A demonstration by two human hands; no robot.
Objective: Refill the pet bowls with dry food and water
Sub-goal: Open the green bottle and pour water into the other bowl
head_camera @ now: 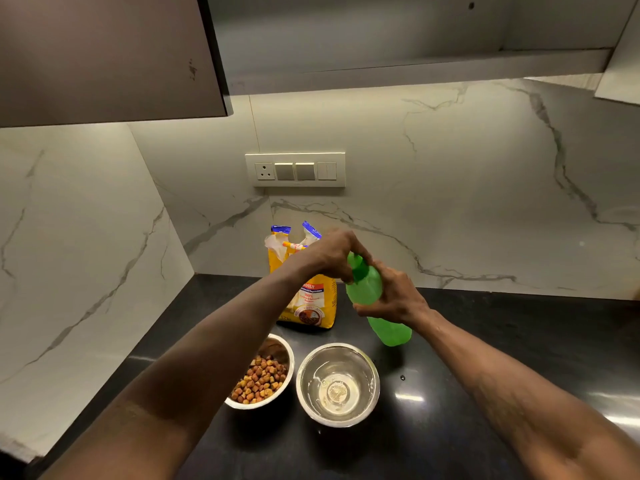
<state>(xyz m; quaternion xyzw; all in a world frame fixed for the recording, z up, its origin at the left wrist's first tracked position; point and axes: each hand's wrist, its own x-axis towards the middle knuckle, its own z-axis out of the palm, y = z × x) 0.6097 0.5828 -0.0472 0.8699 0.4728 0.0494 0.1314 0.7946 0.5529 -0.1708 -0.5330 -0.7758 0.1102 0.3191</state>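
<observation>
A green plastic bottle (367, 289) is held tilted above the black counter, behind the bowls. My right hand (398, 296) grips its body. My left hand (332, 254) is closed over its darker green cap at the top. Two steel bowls stand in front: the left bowl (287, 351) holds brown dry kibble, and the right bowl (337, 384) has a little clear water at its bottom. An open yellow pet food bag (317, 299) stands upright behind the bowls, partly hidden by my left forearm.
The black counter (485, 341) runs to a marble backsplash with a switch panel (295, 169). A marble side wall closes the left. A dark cabinet door (104, 57) and an open shelf hang overhead.
</observation>
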